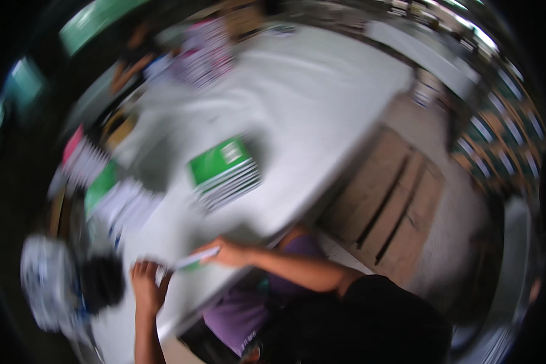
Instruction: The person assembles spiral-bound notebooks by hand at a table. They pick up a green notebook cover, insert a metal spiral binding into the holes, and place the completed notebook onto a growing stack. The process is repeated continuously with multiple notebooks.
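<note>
My right hand (227, 252) is closed on a thin notebook (194, 259), seen nearly edge-on, with white pages and a strip of green cover. It is tilted low over the near edge of the white table. At its left end is my left hand (147, 284), thumb apart from the bent fingers. Motion blur hides whether that hand grips the notebook or only rests beside it. Beyond both hands, a neat stack of green notebooks (221, 164) with a white label on top sits on the table.
The white table (309, 115) stretches away to the far right. Along its left side stand piles of books (124, 203) and a clear plastic-wrapped bundle (45, 279). Pink-and-white stacks (206, 51) and another person's arm (130, 70) are at the far left. A wooden pallet (385, 200) lies right.
</note>
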{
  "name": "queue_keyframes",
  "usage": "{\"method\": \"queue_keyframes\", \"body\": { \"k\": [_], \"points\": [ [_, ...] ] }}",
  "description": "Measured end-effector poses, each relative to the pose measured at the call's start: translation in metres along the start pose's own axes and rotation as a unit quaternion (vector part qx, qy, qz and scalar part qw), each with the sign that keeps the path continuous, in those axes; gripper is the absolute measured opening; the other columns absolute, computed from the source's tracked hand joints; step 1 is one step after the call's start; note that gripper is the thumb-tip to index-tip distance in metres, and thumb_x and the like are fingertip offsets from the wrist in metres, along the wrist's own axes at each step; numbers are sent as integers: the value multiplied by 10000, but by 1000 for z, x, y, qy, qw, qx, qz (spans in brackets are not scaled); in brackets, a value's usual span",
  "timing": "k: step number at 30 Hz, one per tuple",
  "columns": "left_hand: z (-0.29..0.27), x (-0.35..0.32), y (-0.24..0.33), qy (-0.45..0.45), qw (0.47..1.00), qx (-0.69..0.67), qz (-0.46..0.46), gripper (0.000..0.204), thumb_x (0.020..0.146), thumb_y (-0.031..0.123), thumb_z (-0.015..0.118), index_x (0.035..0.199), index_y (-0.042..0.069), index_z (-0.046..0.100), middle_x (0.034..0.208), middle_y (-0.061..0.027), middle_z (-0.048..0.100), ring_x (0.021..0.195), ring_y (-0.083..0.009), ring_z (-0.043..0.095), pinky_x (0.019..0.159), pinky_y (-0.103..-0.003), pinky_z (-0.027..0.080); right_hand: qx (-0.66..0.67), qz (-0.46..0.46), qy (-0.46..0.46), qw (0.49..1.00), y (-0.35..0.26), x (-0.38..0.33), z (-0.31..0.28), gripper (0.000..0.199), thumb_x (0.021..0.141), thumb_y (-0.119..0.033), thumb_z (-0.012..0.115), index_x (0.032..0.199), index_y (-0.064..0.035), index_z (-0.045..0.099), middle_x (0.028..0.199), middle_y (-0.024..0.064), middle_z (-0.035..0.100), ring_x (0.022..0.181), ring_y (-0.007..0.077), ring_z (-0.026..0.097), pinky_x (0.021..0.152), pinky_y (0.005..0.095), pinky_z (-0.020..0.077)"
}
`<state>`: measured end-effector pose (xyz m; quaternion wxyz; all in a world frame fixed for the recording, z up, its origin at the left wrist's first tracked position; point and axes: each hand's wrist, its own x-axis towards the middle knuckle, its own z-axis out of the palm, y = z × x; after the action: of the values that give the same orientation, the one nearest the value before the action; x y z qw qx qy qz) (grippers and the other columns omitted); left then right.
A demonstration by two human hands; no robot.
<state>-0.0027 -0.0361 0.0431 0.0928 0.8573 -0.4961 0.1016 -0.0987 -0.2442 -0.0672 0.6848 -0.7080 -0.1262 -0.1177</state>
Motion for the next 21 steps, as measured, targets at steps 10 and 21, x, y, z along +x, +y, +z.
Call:
{"method": "queue_keyframes", "body": {
  "k": [10, 21],
  "points": [
    [-14, 11, 25, 72, 985, 57, 147, 139, 772, 118, 650, 885, 42, 622, 902, -131, 629, 817, -300, 605, 763, -387, 460, -45, 13, -18, 999, -30, -9, -7, 306, 808, -82, 583, 1113, -86, 609, 923, 127, 657, 696, 183, 567, 642, 311, 448],
    [-23, -7, 34, 26, 971, 229, 68, 493, 740, 467, 649, 1014, 65, 568, 971, -140, 585, 960, -287, 541, 854, -421, 372, -34, -26, -25, 999, -33, -18, 16, 309, 825, -67, 564, 1131, -32, 572, 981, 171, 632, 777, 248, 614, 692, 331, 460]
  ]
}}
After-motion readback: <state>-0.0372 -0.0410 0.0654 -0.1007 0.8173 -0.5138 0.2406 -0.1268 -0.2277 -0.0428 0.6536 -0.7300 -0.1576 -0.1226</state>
